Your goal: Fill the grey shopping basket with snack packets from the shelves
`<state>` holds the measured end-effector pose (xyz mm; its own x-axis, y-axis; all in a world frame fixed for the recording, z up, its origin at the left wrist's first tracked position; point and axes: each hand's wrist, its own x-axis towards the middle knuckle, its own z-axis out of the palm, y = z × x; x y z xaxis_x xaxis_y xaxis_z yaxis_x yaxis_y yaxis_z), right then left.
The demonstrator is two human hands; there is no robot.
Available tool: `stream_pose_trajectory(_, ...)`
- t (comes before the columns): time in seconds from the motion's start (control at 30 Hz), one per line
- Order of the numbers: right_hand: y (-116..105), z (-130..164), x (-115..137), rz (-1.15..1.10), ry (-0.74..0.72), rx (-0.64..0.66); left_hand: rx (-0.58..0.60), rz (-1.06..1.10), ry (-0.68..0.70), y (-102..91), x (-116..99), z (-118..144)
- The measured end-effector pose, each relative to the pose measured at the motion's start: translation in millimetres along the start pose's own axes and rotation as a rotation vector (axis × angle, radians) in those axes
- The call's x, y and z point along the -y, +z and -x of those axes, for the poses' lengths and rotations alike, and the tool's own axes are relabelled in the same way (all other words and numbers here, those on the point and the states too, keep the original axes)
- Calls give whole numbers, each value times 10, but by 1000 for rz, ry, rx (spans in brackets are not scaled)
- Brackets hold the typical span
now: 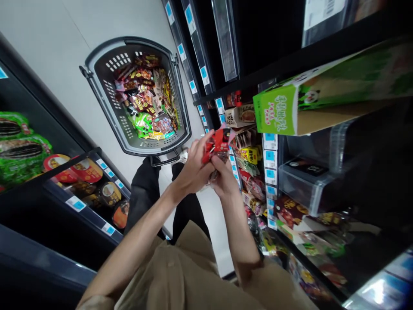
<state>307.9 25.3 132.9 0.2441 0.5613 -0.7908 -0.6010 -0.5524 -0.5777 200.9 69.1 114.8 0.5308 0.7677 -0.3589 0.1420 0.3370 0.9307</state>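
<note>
Both of my hands meet in the middle of the view around small red snack packets [217, 145]. My left hand [193, 168] grips the packets from the left, fingers curled over their top. From below, my right hand [224, 176] holds the same bunch. The packets are close to the shelf front on the right. A grey shopping basket [106, 105] stands on the floor beyond my hands, filled with many colourful snack packets [148, 101].
Black store shelves run along both sides of a narrow aisle. The right shelves hold snack bags [250, 172], a green carton [284, 112] and a clear plastic bin [300, 183]. The left shelves hold bowl noodles [87, 170] and green bags [19, 150]. My legs [145, 189] stand on the pale floor.
</note>
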Motion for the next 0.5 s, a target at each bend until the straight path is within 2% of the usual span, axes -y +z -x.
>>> stream_pose_trajectory(0.1,-364,-134,-19,-36,0,-76,38,-376,123,168,24,-185)
stream_pose_trajectory(0.2,-709,-310,-19,10,-4,-94,77,-601,221,295,91,-375)
stream_pose_trajectory(0.33,-1046,-565,38,129,-3,-82,233,-679,286,410,231,-691)
stream_pose_trajectory(0.5,-1268,-794,147,189,-81,-172,442,-641,294,522,376,-1113)
